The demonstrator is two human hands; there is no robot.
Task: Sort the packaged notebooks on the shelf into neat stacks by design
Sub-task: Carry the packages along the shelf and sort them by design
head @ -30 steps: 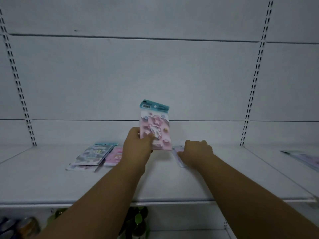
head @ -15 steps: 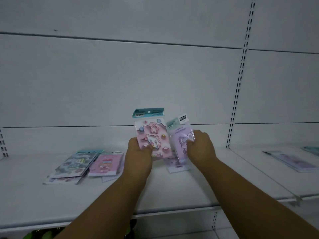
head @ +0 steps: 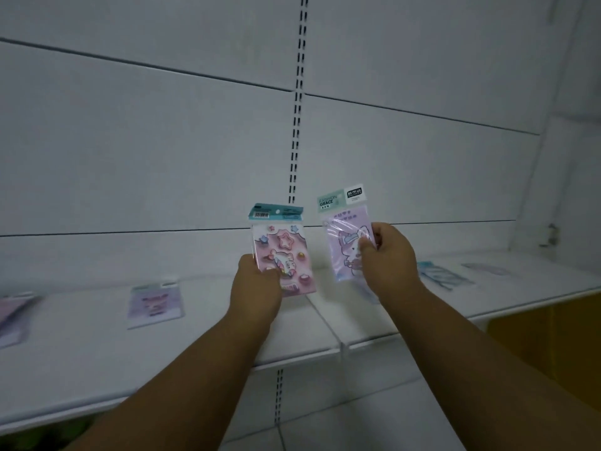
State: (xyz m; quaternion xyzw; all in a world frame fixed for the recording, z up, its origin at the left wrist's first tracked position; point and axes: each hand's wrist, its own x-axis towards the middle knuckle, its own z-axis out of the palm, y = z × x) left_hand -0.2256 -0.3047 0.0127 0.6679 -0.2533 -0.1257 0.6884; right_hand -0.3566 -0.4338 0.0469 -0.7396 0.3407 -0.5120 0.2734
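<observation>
My left hand (head: 255,288) holds a pink packaged notebook (head: 281,252) with a teal header upright above the white shelf (head: 227,336). My right hand (head: 388,258) grips a lilac packaged notebook (head: 344,236) with a bunny drawing and a pale green header, also upright, a little to the right of the pink one. The two packs are apart. A lilac notebook (head: 155,304) lies flat on the shelf to the left. Pink packs (head: 11,312) lie blurred at the far left edge. A blue-toned pack (head: 439,275) lies flat on the right shelf section.
The white back wall carries a slotted upright (head: 296,125) behind the pink pack. Another pale pack (head: 487,269) lies further right on the shelf. A seam (head: 328,323) splits the shelf into two sections. An orange panel (head: 553,336) shows under the right section.
My right hand picked the lilac notebook up off the shelf and carried it right, away from the pink one. The view swung right, so the stacks on the left slid toward the frame edge.
</observation>
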